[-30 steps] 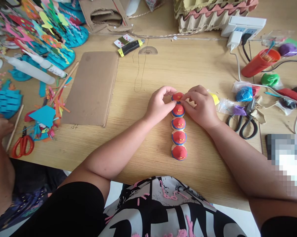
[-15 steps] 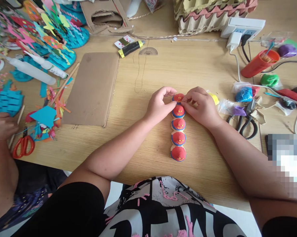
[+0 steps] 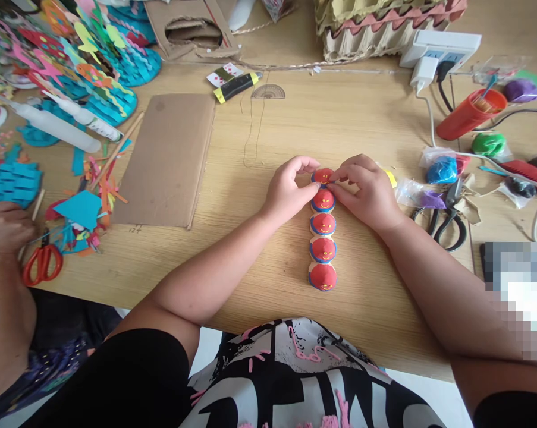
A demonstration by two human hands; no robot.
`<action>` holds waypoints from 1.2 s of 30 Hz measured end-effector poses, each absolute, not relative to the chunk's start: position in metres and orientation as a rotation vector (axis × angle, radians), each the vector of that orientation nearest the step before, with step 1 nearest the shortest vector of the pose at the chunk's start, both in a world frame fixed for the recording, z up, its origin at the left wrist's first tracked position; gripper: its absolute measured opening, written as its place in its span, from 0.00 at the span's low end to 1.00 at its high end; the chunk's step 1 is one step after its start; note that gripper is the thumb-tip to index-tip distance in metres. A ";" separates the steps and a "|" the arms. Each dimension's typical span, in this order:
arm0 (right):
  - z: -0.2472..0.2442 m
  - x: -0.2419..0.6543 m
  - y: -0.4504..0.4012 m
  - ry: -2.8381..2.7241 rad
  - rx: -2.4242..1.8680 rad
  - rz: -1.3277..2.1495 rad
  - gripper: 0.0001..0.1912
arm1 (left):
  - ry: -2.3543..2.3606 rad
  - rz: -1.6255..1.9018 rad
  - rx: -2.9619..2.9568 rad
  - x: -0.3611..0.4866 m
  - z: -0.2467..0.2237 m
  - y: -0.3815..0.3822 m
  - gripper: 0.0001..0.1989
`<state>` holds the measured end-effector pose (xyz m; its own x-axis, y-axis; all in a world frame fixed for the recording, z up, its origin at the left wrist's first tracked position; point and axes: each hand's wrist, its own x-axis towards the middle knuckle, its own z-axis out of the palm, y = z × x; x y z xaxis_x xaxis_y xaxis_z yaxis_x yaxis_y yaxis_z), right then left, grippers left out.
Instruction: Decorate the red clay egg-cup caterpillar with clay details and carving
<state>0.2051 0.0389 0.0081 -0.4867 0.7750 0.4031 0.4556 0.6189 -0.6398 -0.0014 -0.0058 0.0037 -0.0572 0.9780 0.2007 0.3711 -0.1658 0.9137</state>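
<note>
A strip of egg-carton bumps (image 3: 323, 251) lies lengthwise on the table in front of me. Each bump is covered in red clay with a blue rim, and small yellow smiling faces show on them. At the far end, my left hand (image 3: 290, 187) has its thumb and fingers curved around the left side of the last red bump (image 3: 324, 176). From the other side, my right hand (image 3: 366, 190) grips the same bump between thumb and fingers. Its fingertips partly cover that bump's edge. Just beyond the right hand lies a bit of yellow clay (image 3: 391, 178).
To the left are a cardboard sheet (image 3: 165, 160), orange scissors (image 3: 43, 261), paper scraps and a co-worker's hand (image 3: 7, 229). On the right are black-handled pliers (image 3: 449, 217), bagged blue clay (image 3: 442, 170), a red cup (image 3: 467, 116) and a power strip (image 3: 446, 47). Egg trays (image 3: 375, 41) stand behind.
My right hand's fingers have shifted very slightly at the far bump. The left hand and the strip stay in place.
</note>
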 end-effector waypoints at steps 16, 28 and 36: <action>0.001 0.206 0.044 -2.306 -0.867 0.321 0.10 | 1.478 1.218 1.615 -0.002 0.003 -0.004 0.15; 0.003 0.205 0.043 -2.280 -0.849 0.379 0.09 | 1.501 1.200 1.620 0.000 0.008 -0.006 0.15; 0.003 0.204 0.043 -2.241 -0.856 0.434 0.07 | 1.476 1.208 1.603 0.000 0.007 -0.006 0.14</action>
<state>0.2044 0.0428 0.0034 -0.5451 0.6839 0.4848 0.4533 0.7270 -0.5158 0.0000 -0.0059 0.0068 -0.0525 0.9780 0.2017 0.3908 -0.1658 0.9054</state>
